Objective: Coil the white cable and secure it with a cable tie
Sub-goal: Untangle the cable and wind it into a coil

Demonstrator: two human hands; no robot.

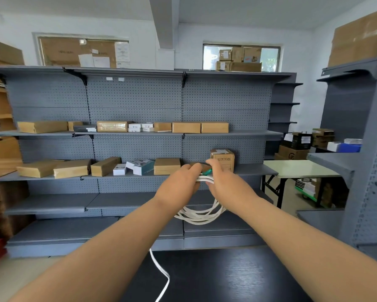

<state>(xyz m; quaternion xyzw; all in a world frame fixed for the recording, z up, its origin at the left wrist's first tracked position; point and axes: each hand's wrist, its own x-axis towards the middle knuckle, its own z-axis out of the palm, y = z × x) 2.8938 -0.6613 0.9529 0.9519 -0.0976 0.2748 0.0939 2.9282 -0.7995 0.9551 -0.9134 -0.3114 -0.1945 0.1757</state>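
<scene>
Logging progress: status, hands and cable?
Left hand, right hand grip white cable coil. Green tie between them. Tail trails over black table.

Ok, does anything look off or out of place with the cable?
The left hand and right hand grip the white cable in hanging loops, but a loose white strand lies across the black table, outside the coil. Its upper end is hidden behind the left forearm.

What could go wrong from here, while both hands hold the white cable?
The white cable loops hang free below the left hand and right hand and may spread before the green tie closes. A loose strand trails over the black table; it may snag or stay outside the coil.
</scene>
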